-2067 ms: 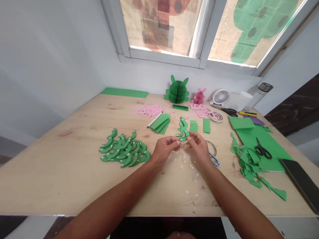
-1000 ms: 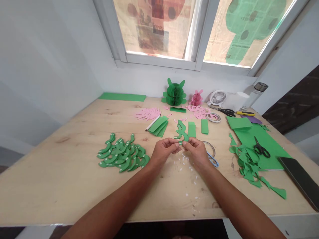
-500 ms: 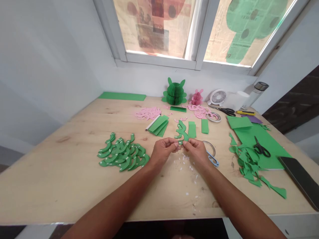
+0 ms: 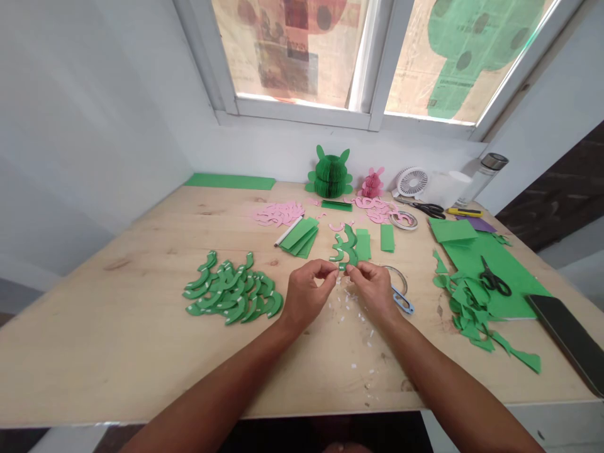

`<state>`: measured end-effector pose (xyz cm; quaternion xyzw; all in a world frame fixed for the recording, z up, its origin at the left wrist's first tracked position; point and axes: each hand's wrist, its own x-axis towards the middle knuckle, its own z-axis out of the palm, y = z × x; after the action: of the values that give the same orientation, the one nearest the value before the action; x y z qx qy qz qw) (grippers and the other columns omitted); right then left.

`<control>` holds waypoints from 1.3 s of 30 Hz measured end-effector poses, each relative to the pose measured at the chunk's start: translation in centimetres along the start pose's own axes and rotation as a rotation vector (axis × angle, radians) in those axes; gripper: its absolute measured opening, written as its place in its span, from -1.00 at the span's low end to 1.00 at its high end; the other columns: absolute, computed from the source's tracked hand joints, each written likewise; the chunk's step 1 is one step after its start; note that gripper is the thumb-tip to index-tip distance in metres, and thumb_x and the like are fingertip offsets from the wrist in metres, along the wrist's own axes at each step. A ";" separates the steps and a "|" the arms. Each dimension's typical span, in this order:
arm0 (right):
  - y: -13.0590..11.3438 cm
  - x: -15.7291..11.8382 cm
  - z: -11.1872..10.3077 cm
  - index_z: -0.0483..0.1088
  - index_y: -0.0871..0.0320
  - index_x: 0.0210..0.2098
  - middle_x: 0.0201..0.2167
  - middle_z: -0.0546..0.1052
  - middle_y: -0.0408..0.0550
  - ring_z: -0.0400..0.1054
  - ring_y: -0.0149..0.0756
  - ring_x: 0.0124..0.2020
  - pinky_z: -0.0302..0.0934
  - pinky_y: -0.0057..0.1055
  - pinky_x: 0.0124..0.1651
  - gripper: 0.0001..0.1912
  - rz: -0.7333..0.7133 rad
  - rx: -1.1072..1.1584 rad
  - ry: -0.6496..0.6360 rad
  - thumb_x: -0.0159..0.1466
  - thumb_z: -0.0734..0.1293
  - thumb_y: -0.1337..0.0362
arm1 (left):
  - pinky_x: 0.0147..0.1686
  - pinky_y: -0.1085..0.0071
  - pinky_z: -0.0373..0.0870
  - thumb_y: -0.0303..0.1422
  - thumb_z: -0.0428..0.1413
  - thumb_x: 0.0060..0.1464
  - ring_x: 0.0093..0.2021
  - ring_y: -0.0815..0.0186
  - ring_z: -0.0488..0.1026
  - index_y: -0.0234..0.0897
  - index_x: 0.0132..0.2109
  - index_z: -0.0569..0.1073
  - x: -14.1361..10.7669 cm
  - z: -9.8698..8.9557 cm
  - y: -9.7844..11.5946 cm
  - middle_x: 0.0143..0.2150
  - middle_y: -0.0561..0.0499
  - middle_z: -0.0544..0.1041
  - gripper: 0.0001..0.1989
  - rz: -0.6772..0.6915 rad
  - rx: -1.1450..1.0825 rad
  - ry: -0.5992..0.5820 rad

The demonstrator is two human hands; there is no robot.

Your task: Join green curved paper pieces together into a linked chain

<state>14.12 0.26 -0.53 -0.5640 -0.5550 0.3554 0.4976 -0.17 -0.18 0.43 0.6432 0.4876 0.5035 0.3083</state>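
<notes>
My right hand [image 4: 370,282] pinches the lower end of a curved green paper piece [image 4: 350,236] that has white strips on it. My left hand [image 4: 311,283] is closed at the fingertips beside the piece's lower left end; what is between them is too small to make out. Left of my hands lies a pile of curved green pieces [image 4: 236,290] with small white strips. Tiny white scraps [image 4: 353,365] are scattered below my hands. A tape roll [image 4: 400,275] and a light blue cutter [image 4: 403,301] lie beside my right hand.
Folded green papers [image 4: 302,236] and pink cutouts [image 4: 279,214] lie further back. Green and pink paper figures [image 4: 330,176] stand by the wall, near a small fan [image 4: 412,182] and a bottle [image 4: 486,173]. At right are scissors [image 4: 494,278], green scraps [image 4: 469,308] and a phone [image 4: 564,336].
The fingers of my left hand have drawn slightly left, away from my right fingers. The green piece has tilted a little in my right hand, and the view has shifted slightly.
</notes>
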 end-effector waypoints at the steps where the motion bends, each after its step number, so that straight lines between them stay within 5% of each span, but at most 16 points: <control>1: -0.1 -0.1 0.0 0.12 0.15 -0.74 -0.74 0.06 -0.27 -0.04 -0.48 -0.64 -0.14 -0.49 -0.57 -0.61 -0.045 -0.028 0.013 0.09 0.28 0.13 | -0.33 0.46 0.33 -0.37 0.10 -0.06 -0.44 0.36 0.40 -0.25 -0.46 0.49 -0.1 0.1 -0.1 -0.47 0.04 0.52 -0.90 0.003 0.001 -0.022; 14: -0.4 -0.8 0.1 0.27 0.14 -0.62 -0.63 0.31 -0.16 0.18 -0.37 -0.52 0.05 -0.43 -0.42 -0.77 -0.438 -0.311 0.023 0.17 0.24 0.32 | -0.46 0.52 0.26 -0.32 0.15 -0.11 -0.52 0.41 0.35 -0.32 -0.51 0.45 0.2 0.7 -1.3 -0.55 0.08 0.45 -0.85 -0.244 -0.217 -0.092; 39: -0.6 -0.9 0.2 0.31 0.14 -0.59 -0.60 0.36 -0.13 0.22 -0.36 -0.52 0.07 -0.43 -0.41 -0.79 -0.453 -0.314 0.026 0.17 0.23 0.34 | -0.39 0.45 0.37 -0.30 0.18 -0.16 -0.47 0.35 0.43 -0.33 -0.49 0.51 0.4 0.8 -1.7 -0.53 0.01 0.52 -0.84 -0.311 -0.346 -0.104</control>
<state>13.70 -0.70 -0.16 -0.5001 -0.7090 0.1374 0.4778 0.03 0.89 -1.22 0.5230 0.4709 0.4922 0.5123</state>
